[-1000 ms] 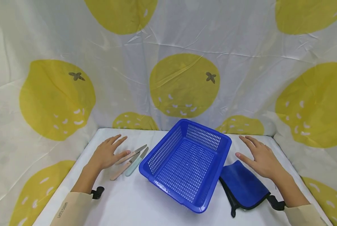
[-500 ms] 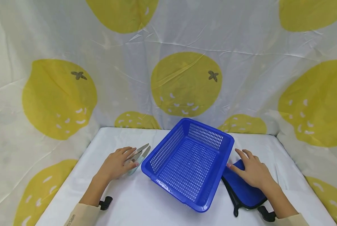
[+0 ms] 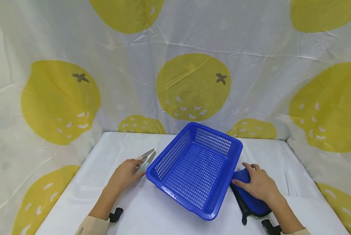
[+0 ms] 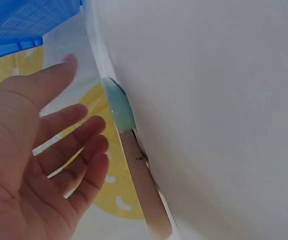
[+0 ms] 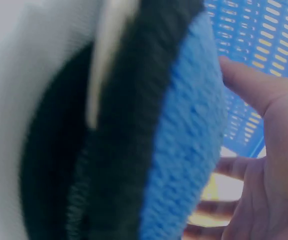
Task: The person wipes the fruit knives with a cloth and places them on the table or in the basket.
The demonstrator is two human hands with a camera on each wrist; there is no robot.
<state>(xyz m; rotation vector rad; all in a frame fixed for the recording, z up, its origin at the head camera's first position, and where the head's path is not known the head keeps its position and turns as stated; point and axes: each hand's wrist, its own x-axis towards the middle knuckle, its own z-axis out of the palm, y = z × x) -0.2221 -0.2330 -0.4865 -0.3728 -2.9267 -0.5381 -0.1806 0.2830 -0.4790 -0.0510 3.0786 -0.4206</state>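
My left hand [image 3: 125, 174] is over several small knives left of the basket, its fingers loosely bent. In the left wrist view, a mint-handled knife [image 4: 120, 107] and a pink-handled knife [image 4: 146, 190] lie on the table, with a gap between them and the palm. In the head view their handles are partly hidden behind the hand, and blades [image 3: 148, 156] point away. My right hand [image 3: 262, 184], fingers spread, is over a folded blue cloth [image 3: 254, 202] with black edging and a loop. Whether the fingertips touch the cloth cannot be told.
Between the hands stands a blue plastic basket [image 3: 193, 176] with perforated walls, turned at an angle on the white-covered table [image 3: 151, 212]. A curtain [image 3: 251, 81] printed with yellow lemons rises behind and at both sides of the table.
Both hands have come down: the left moved right and lower over the knives, the right moved left and lower over the blue cloth. Basket, knives and cloth look unmoved.
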